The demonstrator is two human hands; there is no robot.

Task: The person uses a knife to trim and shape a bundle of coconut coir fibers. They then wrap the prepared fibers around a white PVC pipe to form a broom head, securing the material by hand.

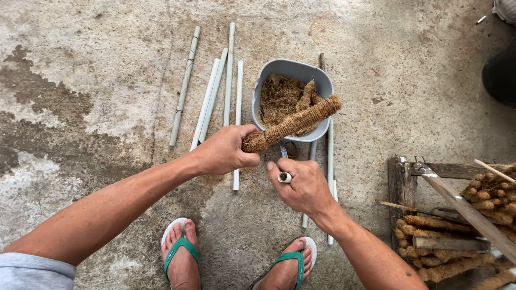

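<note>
Left of centre, bare pale pipes (215, 94) lie on the concrete floor (97, 80); at centre my left hand (226, 151) is clenched around the lower end of the coir-wrapped pole (293, 124), which slants up over the grey tub (293, 70) of loose coir fibre (279, 96); I judge the pole light, stiff within, rough and easy to grip, best held by that end; my right hand (301, 185) pinches a small twine spool (285, 177); lower right, finished poles fill a wooden rack (400, 182).
</note>
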